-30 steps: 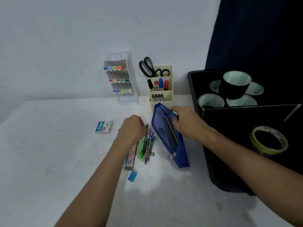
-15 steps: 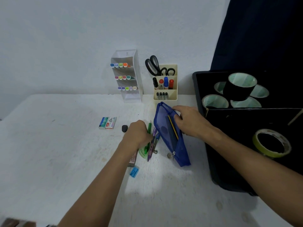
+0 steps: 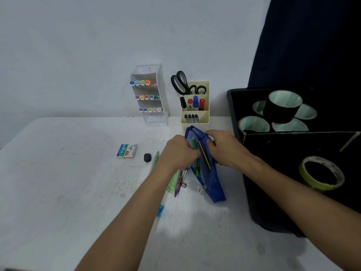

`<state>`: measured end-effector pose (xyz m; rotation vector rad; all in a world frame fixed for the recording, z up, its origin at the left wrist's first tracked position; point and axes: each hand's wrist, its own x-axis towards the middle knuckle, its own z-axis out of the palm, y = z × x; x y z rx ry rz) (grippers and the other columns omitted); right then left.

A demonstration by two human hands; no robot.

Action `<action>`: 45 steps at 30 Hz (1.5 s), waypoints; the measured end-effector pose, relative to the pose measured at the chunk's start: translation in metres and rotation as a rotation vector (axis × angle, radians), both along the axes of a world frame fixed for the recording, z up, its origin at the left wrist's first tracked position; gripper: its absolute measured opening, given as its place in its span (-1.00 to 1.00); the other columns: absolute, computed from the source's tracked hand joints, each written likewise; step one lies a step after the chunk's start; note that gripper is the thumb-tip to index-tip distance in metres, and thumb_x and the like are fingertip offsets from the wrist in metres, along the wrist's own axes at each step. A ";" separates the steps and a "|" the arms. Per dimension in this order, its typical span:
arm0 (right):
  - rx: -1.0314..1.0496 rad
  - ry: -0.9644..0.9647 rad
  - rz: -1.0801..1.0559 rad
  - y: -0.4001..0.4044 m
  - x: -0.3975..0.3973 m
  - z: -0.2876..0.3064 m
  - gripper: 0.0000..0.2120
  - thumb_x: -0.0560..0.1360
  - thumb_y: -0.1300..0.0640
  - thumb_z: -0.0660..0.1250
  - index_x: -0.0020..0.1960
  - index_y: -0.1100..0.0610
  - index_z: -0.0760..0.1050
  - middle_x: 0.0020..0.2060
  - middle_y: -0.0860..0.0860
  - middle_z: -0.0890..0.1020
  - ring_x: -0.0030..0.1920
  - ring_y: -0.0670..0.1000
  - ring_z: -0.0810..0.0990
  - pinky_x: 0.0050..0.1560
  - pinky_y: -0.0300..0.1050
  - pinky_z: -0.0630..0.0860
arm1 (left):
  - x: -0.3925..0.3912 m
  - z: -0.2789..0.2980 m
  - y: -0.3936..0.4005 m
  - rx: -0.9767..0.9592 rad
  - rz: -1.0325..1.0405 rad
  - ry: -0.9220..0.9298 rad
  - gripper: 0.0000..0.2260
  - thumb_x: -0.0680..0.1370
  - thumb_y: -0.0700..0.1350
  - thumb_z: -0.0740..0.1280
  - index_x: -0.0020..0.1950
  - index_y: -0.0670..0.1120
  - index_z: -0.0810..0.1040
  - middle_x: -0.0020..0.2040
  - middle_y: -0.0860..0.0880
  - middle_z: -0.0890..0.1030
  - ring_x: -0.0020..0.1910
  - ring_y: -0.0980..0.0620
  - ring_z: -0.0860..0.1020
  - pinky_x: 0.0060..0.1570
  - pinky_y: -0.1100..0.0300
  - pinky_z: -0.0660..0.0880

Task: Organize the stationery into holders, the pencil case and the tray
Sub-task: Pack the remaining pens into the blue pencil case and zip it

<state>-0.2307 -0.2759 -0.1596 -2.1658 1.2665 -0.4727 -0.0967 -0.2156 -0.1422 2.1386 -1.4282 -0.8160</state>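
Note:
A blue pencil case [image 3: 212, 184] lies open on the white table [image 3: 68, 192], with a yellow pencil [image 3: 204, 155] inside it. My left hand [image 3: 178, 151] grips a green pen [image 3: 196, 163] that is partly inside the case's opening. My right hand [image 3: 224, 146] holds the case's far right edge, keeping the mouth spread. Left of the case lie a green protractor [image 3: 172, 182], a purple tool [image 3: 177, 189], a pale green pen [image 3: 155, 159], a black eraser [image 3: 147, 157], a staples box [image 3: 127, 151] and a blue sharpener [image 3: 160, 210].
A white marker holder [image 3: 162, 98] and a cream holder [image 3: 204, 116] with scissors [image 3: 182, 83] and pens stand at the wall. A black tray [image 3: 233, 106] with tape rolls fills the right side; a yellow-green tape roll [image 3: 320, 174] lies in its near section.
My left hand lifted the green pen from the pile beside the case and moved it right into the case's opening. My right hand stayed on the case's edge.

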 end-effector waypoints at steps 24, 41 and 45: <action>-0.137 0.375 -0.024 0.006 0.004 0.001 -0.66 0.48 0.32 0.30 0.24 0.25 0.40 0.17 0.22 0.42 0.10 0.18 0.51 0.00 -0.07 0.47 | 0.033 -0.042 0.014 0.229 -0.060 -0.124 -0.88 0.48 -0.14 0.35 -0.07 -0.18 0.60 -0.29 -0.16 0.55 -0.33 -0.02 0.49 -0.32 0.18 0.41; -0.112 0.066 -0.014 0.000 0.000 0.002 -0.73 0.54 0.27 0.19 0.21 0.24 0.50 0.05 0.21 0.50 -0.11 0.06 0.47 -0.13 -0.17 0.41 | 0.043 -0.016 0.007 -0.029 0.106 -0.166 -0.75 0.48 -0.06 0.37 -0.11 -0.25 0.66 -0.26 -0.18 0.66 -0.41 0.05 0.50 -0.41 0.24 0.42; -0.086 0.016 -0.037 -0.001 -0.002 0.006 -0.69 0.55 0.23 0.22 0.28 0.22 0.48 0.05 0.19 0.59 -0.14 0.03 0.51 -0.17 -0.21 0.43 | 0.037 0.003 0.005 -0.149 0.185 0.038 -0.75 0.44 -0.07 0.34 -0.23 -0.25 0.65 -0.33 -0.22 0.65 -0.41 -0.02 0.54 -0.37 0.12 0.54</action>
